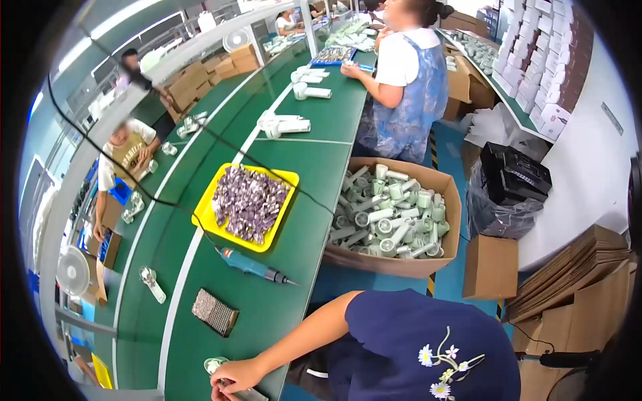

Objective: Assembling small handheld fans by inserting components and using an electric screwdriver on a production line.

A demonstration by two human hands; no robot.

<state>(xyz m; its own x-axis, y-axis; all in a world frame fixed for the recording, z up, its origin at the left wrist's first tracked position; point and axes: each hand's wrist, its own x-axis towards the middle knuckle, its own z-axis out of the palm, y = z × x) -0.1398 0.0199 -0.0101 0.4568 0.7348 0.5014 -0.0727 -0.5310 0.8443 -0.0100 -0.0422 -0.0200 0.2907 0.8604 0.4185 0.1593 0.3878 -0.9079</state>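
My right hand (237, 377) is at the table's near end, low in the picture, fingers bent and drawn together. Beneath it lies a pale green plastic housing (214, 364), whose round end shows beside the knuckles. A small greyish thing shows at the fingertips, too small to name. My left hand is out of sight. Just beyond my right hand sits a block of small metal screws (214, 311) in rows. Farther up lies a teal electric screwdriver (249, 262) with its cord attached. A yellow tray (285, 227) holds a heap of small purple-and-silver parts (251, 200).
A cardboard box (449, 200) full of pale green housings stands beside the green table (190, 250). A co-worker (408, 87) in a blue apron stands beyond it. More housings (287, 125) lie up the table. Black cables hang across the view. Flattened cartons (568, 274) lean at right.
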